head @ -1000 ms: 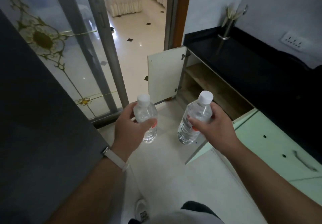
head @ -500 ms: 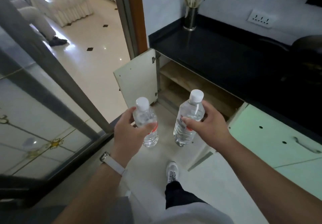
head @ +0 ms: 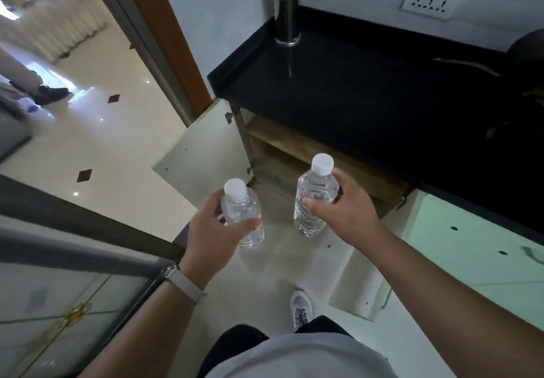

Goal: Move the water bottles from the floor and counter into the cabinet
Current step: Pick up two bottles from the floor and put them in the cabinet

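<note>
My left hand (head: 210, 232) grips a clear water bottle (head: 243, 212) with a white cap, held upright above the floor. My right hand (head: 343, 211) grips a second clear, white-capped water bottle (head: 315, 198), tilted slightly, just in front of the open cabinet (head: 282, 154) under the black counter (head: 368, 92). The cabinet shows wooden shelves, and its pale door (head: 203, 154) swings out to the left. What lies deeper inside the cabinet is hidden by the counter edge.
A metal cup of sticks (head: 287, 21) stands at the counter's back left corner. A wall socket (head: 428, 2) sits above the counter. A second open door (head: 362, 283) hangs low right. A glass door frame (head: 88, 230) runs at left. Another person's shoe (head: 51, 93) shows beyond the doorway.
The view has swung right and closer to the cabinet. Both hands keep hold of their bottles, and the right bottle has come nearer the cabinet opening.
</note>
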